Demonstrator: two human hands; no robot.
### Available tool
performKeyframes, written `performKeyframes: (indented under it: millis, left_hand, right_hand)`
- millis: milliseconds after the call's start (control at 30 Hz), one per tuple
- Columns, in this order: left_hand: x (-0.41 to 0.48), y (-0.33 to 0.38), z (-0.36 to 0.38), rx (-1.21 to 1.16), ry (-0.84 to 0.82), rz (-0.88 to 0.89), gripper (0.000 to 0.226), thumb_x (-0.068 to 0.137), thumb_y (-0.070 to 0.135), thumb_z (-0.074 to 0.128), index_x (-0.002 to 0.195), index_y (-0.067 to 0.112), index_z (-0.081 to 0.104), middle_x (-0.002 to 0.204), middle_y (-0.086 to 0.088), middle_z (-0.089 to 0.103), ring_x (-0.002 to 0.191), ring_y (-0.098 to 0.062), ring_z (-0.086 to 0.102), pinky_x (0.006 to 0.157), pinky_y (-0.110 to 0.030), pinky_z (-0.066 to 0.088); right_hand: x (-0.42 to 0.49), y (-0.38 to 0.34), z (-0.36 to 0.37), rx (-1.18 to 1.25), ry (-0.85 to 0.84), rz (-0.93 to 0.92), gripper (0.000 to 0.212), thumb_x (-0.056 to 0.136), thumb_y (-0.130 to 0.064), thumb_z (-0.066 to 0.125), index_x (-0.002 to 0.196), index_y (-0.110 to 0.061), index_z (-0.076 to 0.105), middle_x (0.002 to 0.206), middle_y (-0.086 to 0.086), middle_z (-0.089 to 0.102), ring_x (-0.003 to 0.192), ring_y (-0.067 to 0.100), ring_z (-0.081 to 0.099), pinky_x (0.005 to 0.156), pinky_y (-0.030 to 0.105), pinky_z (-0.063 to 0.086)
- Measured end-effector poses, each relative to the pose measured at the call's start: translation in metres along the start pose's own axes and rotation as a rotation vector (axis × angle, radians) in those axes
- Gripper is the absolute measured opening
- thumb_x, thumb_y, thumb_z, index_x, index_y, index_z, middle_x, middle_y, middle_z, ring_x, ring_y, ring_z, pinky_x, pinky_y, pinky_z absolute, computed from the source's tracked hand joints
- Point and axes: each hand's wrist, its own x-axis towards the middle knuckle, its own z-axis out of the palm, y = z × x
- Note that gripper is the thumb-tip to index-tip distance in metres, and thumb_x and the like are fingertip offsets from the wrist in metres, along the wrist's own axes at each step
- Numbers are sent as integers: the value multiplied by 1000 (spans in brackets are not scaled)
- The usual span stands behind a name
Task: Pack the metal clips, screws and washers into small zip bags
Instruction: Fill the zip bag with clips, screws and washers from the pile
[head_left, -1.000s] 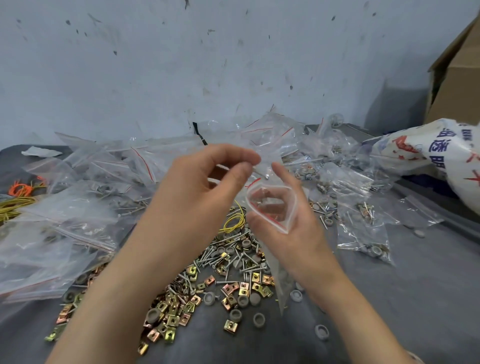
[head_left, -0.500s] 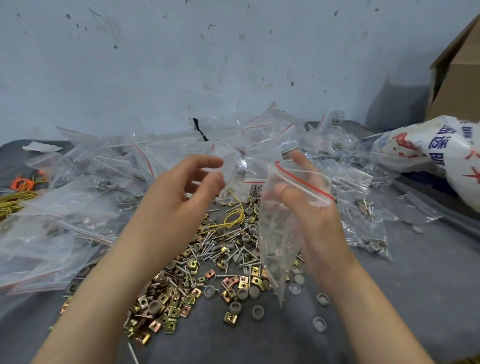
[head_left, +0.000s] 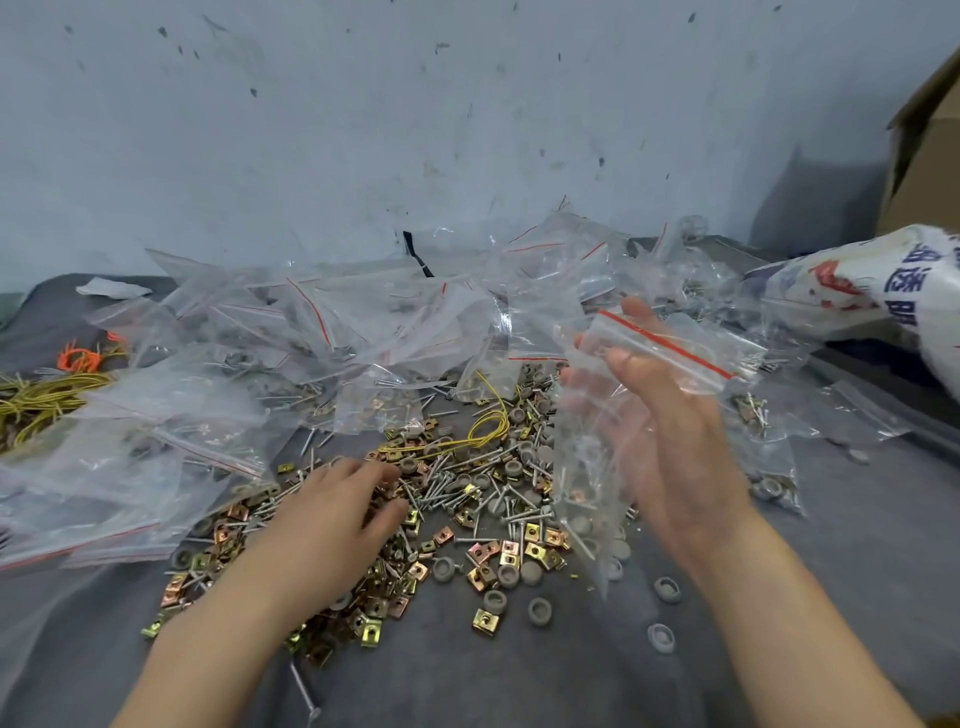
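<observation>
Zip bag (head_left: 587, 457), clear with a red-striped seal, hangs over the hardware pile (head_left: 467, 499), a few screws (head_left: 574, 501) at its bottom, pinched by the right hand (head_left: 675, 457). The left hand (head_left: 332, 519) digs bent fingers into the pile; whether it holds anything is unclear.

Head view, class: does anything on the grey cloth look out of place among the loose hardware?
Yes. A yellow wire loop lies on the pile of screws and clips, unlike everything round it. One screw lies alone toward the near edge, and two grey caps sit apart on the right.
</observation>
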Motion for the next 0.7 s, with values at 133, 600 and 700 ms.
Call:
performKeyframes:
  millis: [133,600,700]
  left_hand:
    - [-6,-1,1,102,10,57,40,99,52,41,137,39,44,140,15,40,130,-12,38,107,-33,36]
    - [-8,10,1,143,75,47,25,101,47,41,124,45,50,126,12,44,117,-13,43,99,-31,40]
    - [-9,15,4,168,104,31,26,100,48,42,123,47,52,124,11,45,120,-14,43,100,-34,40]
  right_hand:
    - [2,0,-1,-47,15,-21,59,82,-28,74,138,-31,56,107,1,76,110,23,69,110,55,44]
    - [3,5,5,-82,-3,-24,54,89,-29,68,140,-31,52,98,-1,76,108,24,71,111,61,42]
    - [3,6,7,-97,-4,-20,54,88,-30,69,139,-32,52,99,-2,77,110,25,70,110,61,41]
